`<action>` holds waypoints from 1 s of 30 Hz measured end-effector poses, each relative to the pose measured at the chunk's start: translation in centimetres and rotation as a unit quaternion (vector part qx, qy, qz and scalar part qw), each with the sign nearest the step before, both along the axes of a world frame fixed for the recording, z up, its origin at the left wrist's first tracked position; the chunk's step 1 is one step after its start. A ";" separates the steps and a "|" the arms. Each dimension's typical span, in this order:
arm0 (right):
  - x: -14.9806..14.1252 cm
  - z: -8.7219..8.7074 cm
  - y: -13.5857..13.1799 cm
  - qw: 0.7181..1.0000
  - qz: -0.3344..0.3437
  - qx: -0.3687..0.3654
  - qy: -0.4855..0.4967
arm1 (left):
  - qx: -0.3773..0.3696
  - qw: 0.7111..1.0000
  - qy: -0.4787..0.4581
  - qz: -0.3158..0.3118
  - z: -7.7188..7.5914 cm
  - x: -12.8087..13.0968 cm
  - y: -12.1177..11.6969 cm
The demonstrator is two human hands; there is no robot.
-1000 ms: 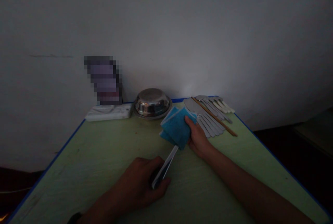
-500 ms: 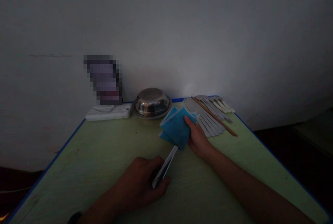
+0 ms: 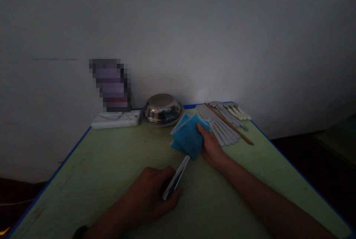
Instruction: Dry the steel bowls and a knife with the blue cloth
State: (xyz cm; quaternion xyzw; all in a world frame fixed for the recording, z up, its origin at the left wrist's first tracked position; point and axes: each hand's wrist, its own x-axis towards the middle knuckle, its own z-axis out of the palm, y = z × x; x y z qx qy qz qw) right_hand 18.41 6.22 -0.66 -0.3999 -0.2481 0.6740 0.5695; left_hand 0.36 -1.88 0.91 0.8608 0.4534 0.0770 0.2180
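Over the green tabletop (image 3: 111, 157), the left hand (image 3: 151, 191) curls around a shiny metal utensil (image 3: 177, 176), whose far end meets the folded blue cloth (image 3: 187, 137) clasped by the right hand (image 3: 211, 148), thumb on top; beyond sits an upturned metal bowl (image 3: 162, 109).

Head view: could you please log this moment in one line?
left hand: holds metal utensil; right hand: holds blue cloth at utensil's far end

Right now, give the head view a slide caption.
Left hand holding a utensil, its far end at the cloth in the right hand.
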 end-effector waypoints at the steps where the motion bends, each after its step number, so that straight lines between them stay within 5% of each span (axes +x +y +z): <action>1: 0.0 0.0 0.0 1.000 -0.003 -0.003 -0.003 | -0.003 1.000 0.002 0.001 0.0 0.0 0.0; 30: 0.1 -0.3 0.1 1.000 -0.001 -0.009 -0.014 | -0.008 1.000 -0.002 0.003 0.1 0.1 0.0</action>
